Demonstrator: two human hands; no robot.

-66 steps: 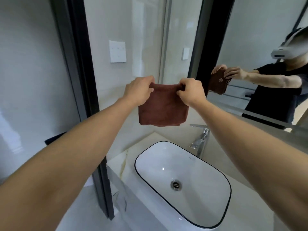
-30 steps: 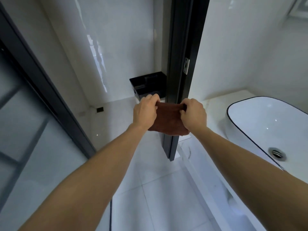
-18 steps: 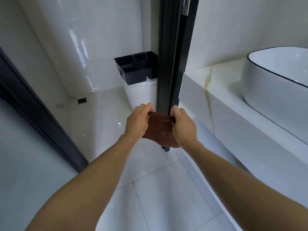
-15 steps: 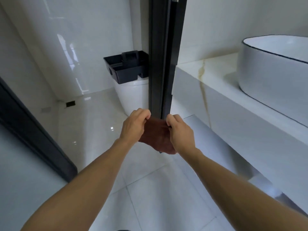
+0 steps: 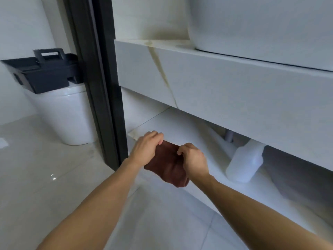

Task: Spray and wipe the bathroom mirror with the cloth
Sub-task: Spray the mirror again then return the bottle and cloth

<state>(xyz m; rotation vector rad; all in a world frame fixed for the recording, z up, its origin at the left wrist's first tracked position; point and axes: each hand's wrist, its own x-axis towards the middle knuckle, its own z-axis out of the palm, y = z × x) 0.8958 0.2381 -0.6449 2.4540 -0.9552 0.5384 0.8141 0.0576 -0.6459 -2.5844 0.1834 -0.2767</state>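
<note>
Head view looks low, under the vanity: the left hand (image 5: 146, 148) and right hand (image 5: 192, 160) are held out close together, each pinching the top edge of the brown cloth (image 5: 167, 168) between curled fingers and thumb. That cloth hangs folded between and below them, in the air above the floor (image 5: 54, 177), touching nothing else. Just left of the hands stands a black door frame (image 5: 100, 87), running from the floor up out of view. Behind it, farther left, a black caddy (image 5: 43, 73) sits on top of a white toilet (image 5: 66, 114). To the right, the tabletop (image 5: 225, 83) shows its thick front edge with a tan vein, and a white basin (image 5: 261, 24) rests on it. Under the tabletop, right of the hands and near them, a translucent white bottle (image 5: 245, 161) stands tilted on a low white ledge (image 5: 189, 127); its top is hidden by the tabletop's edge.
</note>
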